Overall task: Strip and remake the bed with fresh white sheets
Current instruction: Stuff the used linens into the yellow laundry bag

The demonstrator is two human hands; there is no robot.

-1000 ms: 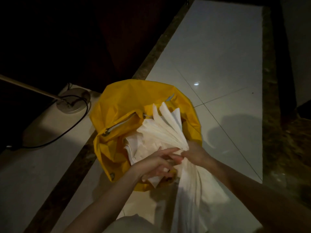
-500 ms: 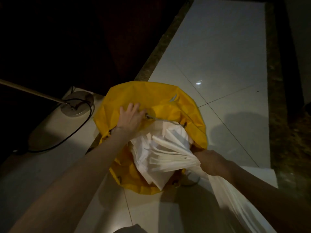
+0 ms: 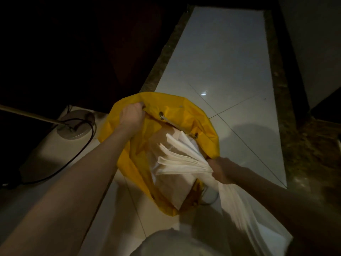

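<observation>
Your left hand (image 3: 132, 115) grips the far rim of the yellow laundry bag (image 3: 186, 115), fingers curled over the fabric. Your right hand (image 3: 221, 169), at the bag's near-right rim, is clamped round a bunched white sheet (image 3: 182, 159); its folds fan out over the bag's mouth, the rest trailing away from the bag toward you. A lamp base (image 3: 76, 124) with its black cord stands left of the bag, on the tiled floor (image 3: 230, 67).
</observation>
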